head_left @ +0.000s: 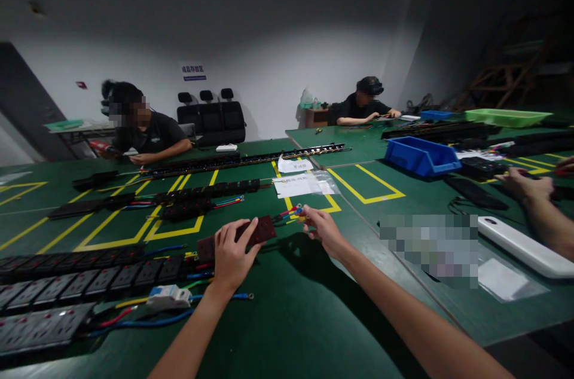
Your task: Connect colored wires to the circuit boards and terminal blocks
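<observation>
My left hand (235, 252) is wrapped over the top of a short dark red-brown socket strip (265, 231), fingers curled round its sides. From the strip's right end come red, blue and yellow-green wires (285, 216) tipped with ring terminals. At those tips my right hand (326, 232) pinches the wire ends between thumb and fingers. Left of my hands lie several longer socket strips (103, 284) with loose wires, one carrying a white and blue circuit breaker (169, 296). Beyond my left hand rests another black strip (186, 209) with terminal-ended wires.
Yellow tape marks the green table (287, 319). Paper sheets (298, 185) lie ahead. On the right are a blue bin (421, 156), a long white case (524, 247) and a co-worker's hand (529, 185). Two people (152, 135) work across the table.
</observation>
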Action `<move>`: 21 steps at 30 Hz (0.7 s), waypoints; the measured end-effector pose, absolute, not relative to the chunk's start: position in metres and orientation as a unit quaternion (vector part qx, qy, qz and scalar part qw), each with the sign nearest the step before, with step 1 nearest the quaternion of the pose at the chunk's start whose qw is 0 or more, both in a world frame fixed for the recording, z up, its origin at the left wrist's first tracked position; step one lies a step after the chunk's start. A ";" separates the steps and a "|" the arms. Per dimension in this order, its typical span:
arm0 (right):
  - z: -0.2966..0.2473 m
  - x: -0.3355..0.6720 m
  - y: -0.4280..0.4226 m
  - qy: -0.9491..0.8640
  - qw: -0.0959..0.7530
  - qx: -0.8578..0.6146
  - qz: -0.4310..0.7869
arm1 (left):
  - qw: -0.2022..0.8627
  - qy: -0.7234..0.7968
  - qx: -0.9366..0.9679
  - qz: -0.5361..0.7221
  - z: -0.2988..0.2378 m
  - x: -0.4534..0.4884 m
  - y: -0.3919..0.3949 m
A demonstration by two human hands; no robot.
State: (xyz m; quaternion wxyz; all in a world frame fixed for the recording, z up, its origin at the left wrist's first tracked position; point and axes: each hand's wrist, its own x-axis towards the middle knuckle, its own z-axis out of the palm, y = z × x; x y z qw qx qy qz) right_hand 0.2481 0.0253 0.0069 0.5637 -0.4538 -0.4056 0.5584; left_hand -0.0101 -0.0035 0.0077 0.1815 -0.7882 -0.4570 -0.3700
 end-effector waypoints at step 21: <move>-0.006 0.250 0.023 -0.652 0.522 -0.536 0.123 | 0.139 -0.481 -0.815 -0.291 0.004 -0.007 0.000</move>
